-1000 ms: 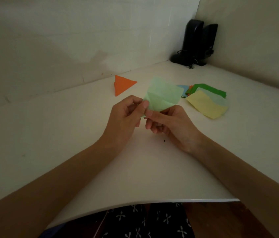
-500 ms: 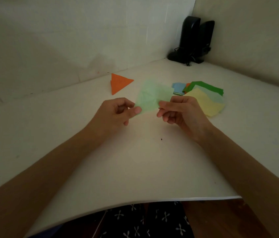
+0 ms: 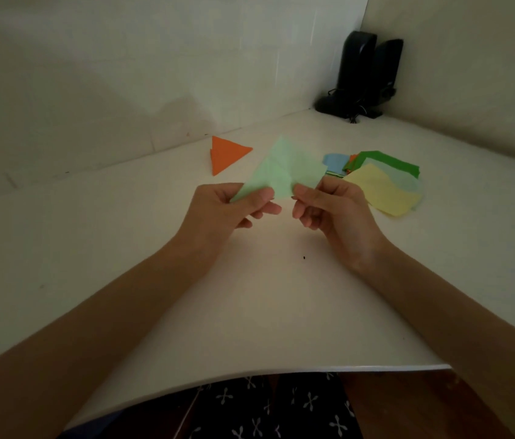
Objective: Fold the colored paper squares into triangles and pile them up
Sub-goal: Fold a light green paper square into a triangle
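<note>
Pale green paper sheet (image 3: 284,172), partly folded: centre of frame, held up over the white surface (image 3: 265,312).
Left grip (image 3: 227,210): thumb and fingers pinching the sheet's lower left corner.
Right grip (image 3: 329,210): pinching the sheet's lower right edge.
Orange folded paper triangle (image 3: 226,155): flat on the surface, upper centre-left, apart from both grips.
Loose pile of coloured paper squares (image 3: 379,193), yellow uppermost: right of centre.
Two black speakers (image 3: 367,74): upper right.
</note>
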`<state>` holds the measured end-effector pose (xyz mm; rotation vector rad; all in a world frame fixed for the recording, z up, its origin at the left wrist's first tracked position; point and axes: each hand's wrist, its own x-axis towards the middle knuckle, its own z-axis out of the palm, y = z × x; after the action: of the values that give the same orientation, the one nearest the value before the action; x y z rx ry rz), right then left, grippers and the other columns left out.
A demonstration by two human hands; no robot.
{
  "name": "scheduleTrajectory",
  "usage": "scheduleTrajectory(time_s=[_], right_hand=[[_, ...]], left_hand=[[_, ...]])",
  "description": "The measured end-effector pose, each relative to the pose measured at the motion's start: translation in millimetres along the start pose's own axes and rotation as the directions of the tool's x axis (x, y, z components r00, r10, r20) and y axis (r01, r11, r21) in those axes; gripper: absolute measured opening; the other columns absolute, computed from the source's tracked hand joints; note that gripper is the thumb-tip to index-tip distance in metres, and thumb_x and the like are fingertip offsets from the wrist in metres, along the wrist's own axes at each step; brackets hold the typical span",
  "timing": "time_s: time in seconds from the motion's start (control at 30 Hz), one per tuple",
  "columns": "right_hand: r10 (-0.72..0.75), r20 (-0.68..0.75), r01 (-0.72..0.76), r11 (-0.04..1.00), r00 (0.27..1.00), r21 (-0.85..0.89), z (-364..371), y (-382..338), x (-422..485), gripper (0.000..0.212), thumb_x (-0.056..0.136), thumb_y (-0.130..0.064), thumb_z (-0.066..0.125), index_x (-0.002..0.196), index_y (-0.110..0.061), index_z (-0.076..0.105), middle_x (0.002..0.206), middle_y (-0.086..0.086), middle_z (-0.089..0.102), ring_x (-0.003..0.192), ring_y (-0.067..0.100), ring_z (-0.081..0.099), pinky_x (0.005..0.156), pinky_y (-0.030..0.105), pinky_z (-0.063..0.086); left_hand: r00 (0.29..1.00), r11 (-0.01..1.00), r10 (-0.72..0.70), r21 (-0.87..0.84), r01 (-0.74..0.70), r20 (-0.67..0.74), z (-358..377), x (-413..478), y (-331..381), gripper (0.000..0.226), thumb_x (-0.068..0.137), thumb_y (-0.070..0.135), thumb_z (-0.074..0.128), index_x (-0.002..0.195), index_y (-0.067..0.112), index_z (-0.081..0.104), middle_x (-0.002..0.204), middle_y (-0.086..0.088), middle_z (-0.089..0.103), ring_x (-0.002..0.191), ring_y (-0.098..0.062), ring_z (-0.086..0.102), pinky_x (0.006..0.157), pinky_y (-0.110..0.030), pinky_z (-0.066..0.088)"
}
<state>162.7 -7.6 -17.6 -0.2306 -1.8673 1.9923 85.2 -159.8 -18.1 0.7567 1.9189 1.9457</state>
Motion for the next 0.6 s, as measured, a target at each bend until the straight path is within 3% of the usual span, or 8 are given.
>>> scheduleTrajectory(time_s=[0.17, 0.33, 0.43, 0.5, 0.6], right_hand=[[-0.021, -0.096, 0.018, 0.999, 0.995, -0.035, 0, 0, 1, 0.02, 0.085, -0.005, 0.062, 0.065, -0.005, 0.059, 0.055, 0.004, 0.064, 0.042, 0.011, 0.047, 0.044, 0.019, 0.033], [0.045, -0.224, -0.016, 0.992, 0.974, 0.126, -9, 0, 8, 0.014, 0.088, -0.007, 0.059, 0.075, -0.004, 0.054, 0.054, 0.002, 0.062, 0.042, 0.01, 0.045, 0.046, 0.021, 0.032], [0.024, -0.162, -0.002, 0.992, 0.986, 0.129, -5, 1, 7, 0.015, 0.089, -0.01, 0.059, 0.075, -0.006, 0.055, 0.057, 0.001, 0.063, 0.047, 0.01, 0.046, 0.049, 0.022, 0.033], [0.006, -0.082, 0.001, 0.996, 0.997, 0.089, -2, 3, 4, 0.017, 0.09, -0.012, 0.058, 0.074, -0.008, 0.055, 0.06, 0.001, 0.063, 0.05, 0.011, 0.048, 0.051, 0.022, 0.034], [0.018, 0.07, -0.019, 1.0, 0.997, 0.014, 2, 6, 1, 0.014, 0.086, -0.019, 0.06, 0.078, -0.008, 0.058, 0.065, 0.003, 0.064, 0.055, 0.011, 0.05, 0.053, 0.022, 0.035]], left_hand=[[0.998, 0.995, -0.055, 0.084, 0.056, -0.012, -15, 10, -4, 0.011, 0.084, 0.023, 0.066, 0.079, 0.015, 0.071, 0.072, 0.006, 0.073, 0.059, 0.002, 0.053, 0.052, -0.011, 0.043], [0.969, 0.999, -0.011, 0.028, 0.019, -0.248, -30, 19, -8, 0.012, 0.088, 0.021, 0.063, 0.079, 0.017, 0.069, 0.068, 0.01, 0.071, 0.063, 0.0, 0.054, 0.054, -0.015, 0.044], [0.995, 0.997, -0.059, -0.049, 0.055, -0.083, -7, 8, -8, 0.014, 0.084, 0.028, 0.063, 0.088, 0.016, 0.069, 0.082, 0.005, 0.073, 0.074, -0.003, 0.059, 0.061, -0.016, 0.048], [0.996, 0.988, -0.087, -0.125, 0.088, 0.014, 9, 0, -6, 0.029, 0.075, 0.036, 0.066, 0.097, 0.018, 0.067, 0.092, 0.003, 0.073, 0.084, -0.004, 0.063, 0.07, -0.018, 0.049], [0.994, 0.951, -0.099, -0.3, 0.08, -0.05, 15, -1, -3, 0.02, 0.08, 0.023, 0.067, 0.1, 0.018, 0.064, 0.088, 0.006, 0.071, 0.083, -0.006, 0.066, 0.071, -0.019, 0.051]])
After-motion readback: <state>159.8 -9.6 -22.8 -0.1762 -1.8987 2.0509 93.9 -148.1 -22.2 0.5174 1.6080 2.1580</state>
